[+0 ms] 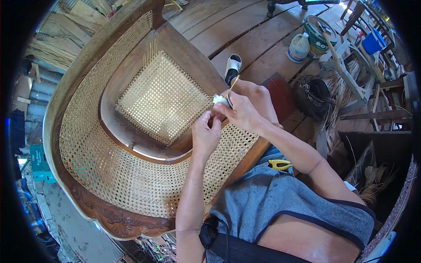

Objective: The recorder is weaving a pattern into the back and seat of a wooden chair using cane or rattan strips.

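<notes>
Wooden armchair (182, 48), centre left of the frame; cane seat panel (158, 96) woven within, strand ends left standing at its top. Left hand (207, 133), centre: held just below the panel's right corner, fingertips bunched; whether anything is pinched cannot be told. Right hand (240, 111), right of centre: small white object (220, 101), kind unclear, gripped by thumb and fingers.

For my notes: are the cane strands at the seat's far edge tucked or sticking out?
Sticking out: several strands project beyond the woven panel.
</notes>
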{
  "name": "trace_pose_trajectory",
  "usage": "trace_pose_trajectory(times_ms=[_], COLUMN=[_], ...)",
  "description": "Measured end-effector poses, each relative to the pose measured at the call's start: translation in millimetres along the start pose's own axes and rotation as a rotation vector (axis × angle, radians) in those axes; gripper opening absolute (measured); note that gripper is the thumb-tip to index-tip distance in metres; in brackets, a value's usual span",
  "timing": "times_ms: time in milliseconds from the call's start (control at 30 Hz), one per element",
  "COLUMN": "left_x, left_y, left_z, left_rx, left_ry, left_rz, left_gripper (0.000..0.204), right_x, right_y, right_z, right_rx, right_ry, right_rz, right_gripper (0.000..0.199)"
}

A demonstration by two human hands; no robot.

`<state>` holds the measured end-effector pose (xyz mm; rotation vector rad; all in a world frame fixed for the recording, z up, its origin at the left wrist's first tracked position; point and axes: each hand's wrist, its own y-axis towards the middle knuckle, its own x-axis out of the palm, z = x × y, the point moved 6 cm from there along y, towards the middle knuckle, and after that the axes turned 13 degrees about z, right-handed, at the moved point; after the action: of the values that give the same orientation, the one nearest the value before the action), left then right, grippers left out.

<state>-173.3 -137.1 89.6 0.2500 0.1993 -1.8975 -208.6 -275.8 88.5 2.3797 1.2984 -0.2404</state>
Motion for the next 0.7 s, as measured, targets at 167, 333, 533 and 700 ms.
trace_pose_trajectory(times_ms=[167,333,533,700], left_x=[-6.8,-38.6,-87.3,-136.5], left_y=[-4.1,-33.0,-79.6,-128.5], left_z=[17.9,39.7,77.7,95.8], left_rx=[-0.006,0.048,0.005,-0.075], left_ry=[0.031,0.109,0.239,0.337], left_rz=[-0.040,-0.041,-0.062,-0.016], left_gripper=[0.015,0.014,0.011,0.007], right_x=[-6.1,-14.1,-39.9,-46.6], right_y=[17.0,46.2,91.6,118.0], right_z=[5.8,16.8,58.2,48.7], right_rx=[-0.039,0.032,-0.023,0.029], right_ry=[-0.043,-0.261,-0.276,-0.237], right_rz=[0.180,0.241,0.361,0.273], right_gripper=[0.030,0.033,0.036,0.036])
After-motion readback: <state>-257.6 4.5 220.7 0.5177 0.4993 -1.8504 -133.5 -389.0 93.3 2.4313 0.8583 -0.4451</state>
